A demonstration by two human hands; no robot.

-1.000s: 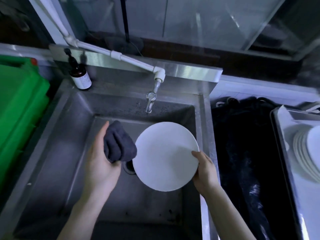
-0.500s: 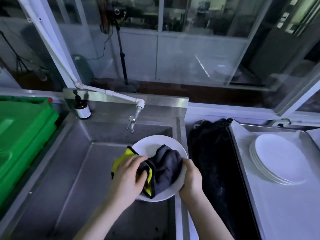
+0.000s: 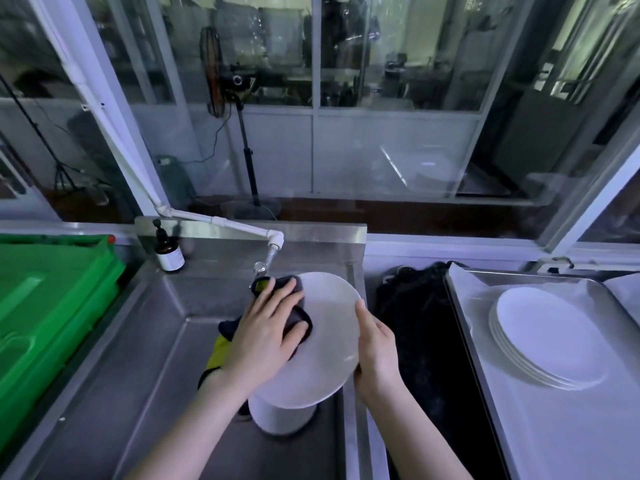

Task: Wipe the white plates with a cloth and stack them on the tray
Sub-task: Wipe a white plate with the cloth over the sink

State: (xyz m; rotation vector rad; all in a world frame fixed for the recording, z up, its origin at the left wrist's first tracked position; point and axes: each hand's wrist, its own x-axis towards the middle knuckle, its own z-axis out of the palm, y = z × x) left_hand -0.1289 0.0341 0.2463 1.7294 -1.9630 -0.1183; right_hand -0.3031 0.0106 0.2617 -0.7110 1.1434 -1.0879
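Presently, a white plate (image 3: 329, 344) is held tilted over the sink (image 3: 145, 341), close to the sink's 3 o'clock wall. Its 3 o'clock rim is clamped in the grip of the right hand (image 3: 375, 348), thumb on the face, the fingers hidden beneath. The dark cloth (image 3: 304, 315) is pressed against the plate's 10 o'clock part by the left hand (image 3: 265, 329), whose fingers are spread and nearly straight, so that grip is apart, not closed round anything.

The wiping of this plate is judged to be under way, not finished. A stack of white plates (image 3: 547, 337) is already laid on the tray (image 3: 491, 277), at 3 o'clock of the sink, so part of the work is taken as done. A white object (image 3: 280, 419) is seen below the held plate; whether it is more plates cannot be told.

For the carry, the sink's raised edge, a dark bundle (image 3: 415, 323) between sink and tray, and the tray's rim must be cleared. The faucet (image 3: 264, 265) is near the plate's 11 o'clock. Open room is left on the tray at 6 o'clock of the stack.
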